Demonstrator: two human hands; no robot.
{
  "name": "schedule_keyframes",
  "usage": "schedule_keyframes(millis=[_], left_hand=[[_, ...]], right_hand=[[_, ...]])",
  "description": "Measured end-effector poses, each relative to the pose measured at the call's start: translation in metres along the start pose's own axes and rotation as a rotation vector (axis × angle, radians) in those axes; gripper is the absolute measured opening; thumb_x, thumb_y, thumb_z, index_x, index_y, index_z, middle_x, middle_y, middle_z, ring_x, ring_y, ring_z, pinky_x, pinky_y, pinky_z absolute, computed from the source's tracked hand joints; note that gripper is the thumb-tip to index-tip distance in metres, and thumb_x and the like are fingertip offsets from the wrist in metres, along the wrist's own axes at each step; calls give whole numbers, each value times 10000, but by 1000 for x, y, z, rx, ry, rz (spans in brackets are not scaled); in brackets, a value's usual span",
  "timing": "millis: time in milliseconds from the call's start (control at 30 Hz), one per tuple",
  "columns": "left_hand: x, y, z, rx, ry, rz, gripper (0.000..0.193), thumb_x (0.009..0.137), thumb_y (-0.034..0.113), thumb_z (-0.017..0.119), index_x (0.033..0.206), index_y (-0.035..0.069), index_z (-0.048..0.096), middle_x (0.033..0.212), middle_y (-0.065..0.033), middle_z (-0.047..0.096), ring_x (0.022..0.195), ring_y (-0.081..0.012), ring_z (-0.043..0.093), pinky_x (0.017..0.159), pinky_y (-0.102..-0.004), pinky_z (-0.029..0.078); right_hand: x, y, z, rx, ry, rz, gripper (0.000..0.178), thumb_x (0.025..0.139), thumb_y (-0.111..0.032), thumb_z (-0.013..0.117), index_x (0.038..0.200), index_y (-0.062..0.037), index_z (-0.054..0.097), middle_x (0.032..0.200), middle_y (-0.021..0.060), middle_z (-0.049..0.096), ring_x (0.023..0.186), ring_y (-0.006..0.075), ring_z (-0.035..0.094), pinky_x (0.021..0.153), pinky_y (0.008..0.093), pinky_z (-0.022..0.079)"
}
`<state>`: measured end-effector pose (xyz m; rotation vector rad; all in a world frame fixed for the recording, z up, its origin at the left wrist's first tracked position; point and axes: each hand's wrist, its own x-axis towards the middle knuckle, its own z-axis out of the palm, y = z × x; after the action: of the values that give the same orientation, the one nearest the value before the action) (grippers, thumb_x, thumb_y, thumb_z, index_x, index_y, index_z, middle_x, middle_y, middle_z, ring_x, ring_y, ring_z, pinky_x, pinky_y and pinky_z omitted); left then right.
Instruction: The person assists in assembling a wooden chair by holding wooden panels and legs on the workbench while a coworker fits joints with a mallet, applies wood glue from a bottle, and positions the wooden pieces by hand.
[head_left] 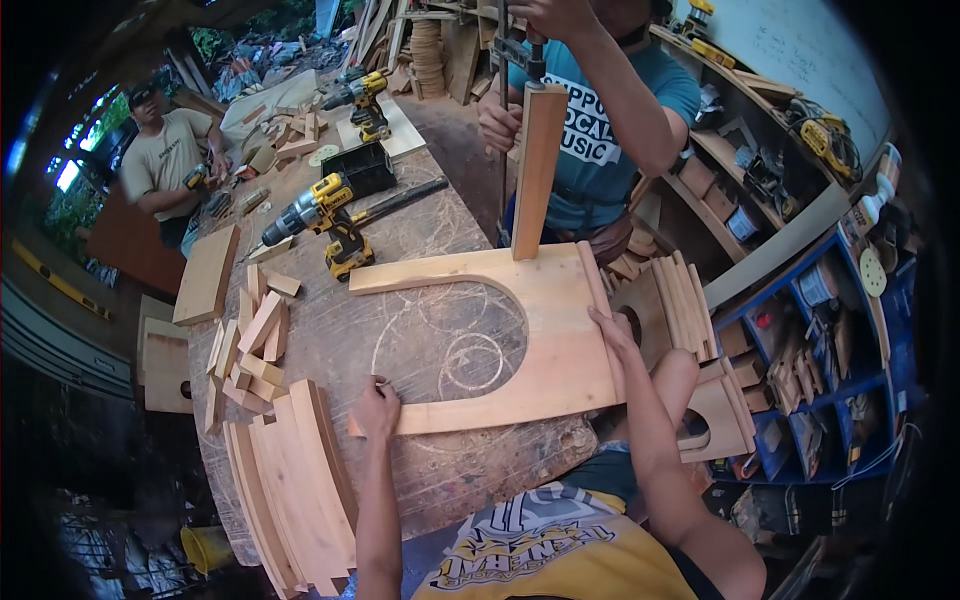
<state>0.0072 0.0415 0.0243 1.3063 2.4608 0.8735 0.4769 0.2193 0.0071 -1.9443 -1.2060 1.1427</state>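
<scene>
A pale wooden panel (570, 340) with a deep U-shaped cutout lies on the workbench in front of me. My left hand (377, 408) is closed around the near prong by its left end; a small dark spot shows at the fingertips, too small to make out. At the panel's right end, my right hand (615, 335) grips the edge, fingers lying along it. Across the bench a person in a teal shirt holds a bar clamp (507, 60) with both hands. Below the clamp an upright wooden board (538, 170) stands on the panel's far side.
A yellow cordless drill (325, 215) and a black tray (358, 172) sit beyond the cutout. Wood offcuts (262, 325) and stacked boards (300, 460) lie at left. Cut panels (665, 305) and a blue shelf (790, 350) stand right. Another person is far left.
</scene>
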Motion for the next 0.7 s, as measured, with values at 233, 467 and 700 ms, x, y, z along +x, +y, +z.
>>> schedule_keyframes(millis=[233, 467, 700], left_hand=[[-3, 8, 0, 70, -7, 3, 196, 863, 206, 574, 975, 105, 700, 841, -224, 707, 800, -407, 689, 738, -492, 529], [0, 4, 4, 19, -23, 30, 191, 863, 210, 564, 919, 84, 696, 861, -219, 708, 823, -415, 684, 741, -505, 526], [4, 12, 14, 45, -20, 43, 251, 891, 237, 544, 1058, 102, 675, 891, -238, 708, 831, -423, 687, 751, -518, 521]], right_hand=[[8, 21, -3, -23, 30, -61, 723, 824, -578, 705, 1155, 64, 687, 1064, 194, 724, 1008, 264, 700, 880, 374, 517], [11, 20, -6, -92, 71, -28, 748, 809, -611, 714, 1133, 63, 699, 1045, 201, 728, 1009, 276, 703, 886, 379, 518], [24, 34, -17, 71, 58, -89, 672, 826, -491, 770, 1077, 127, 685, 964, 197, 723, 886, 242, 705, 798, 370, 546]])
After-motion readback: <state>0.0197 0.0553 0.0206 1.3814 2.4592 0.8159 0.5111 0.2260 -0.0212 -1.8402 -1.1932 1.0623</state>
